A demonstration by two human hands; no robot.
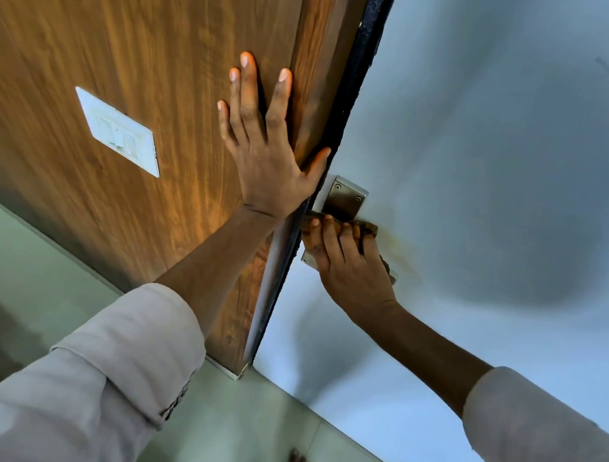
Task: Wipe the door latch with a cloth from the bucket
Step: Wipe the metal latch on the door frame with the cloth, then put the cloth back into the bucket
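Latch (345, 199) under cloth (365, 228) in right hand (354, 271)

We see a brown wood-grain panel (156, 55) at ten o'clock, a white switch (118, 131), a pale blue-grey door (502, 155), a silver latch (345, 199), a mottled brown cloth (363, 230) and beige sleeves (109, 379).

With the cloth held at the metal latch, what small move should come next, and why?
Probably slide the right hand with the brown cloth upward over the latch plate. That upper part is bare, the cloth sits just below it, and the left hand is flat against the wooden panel.
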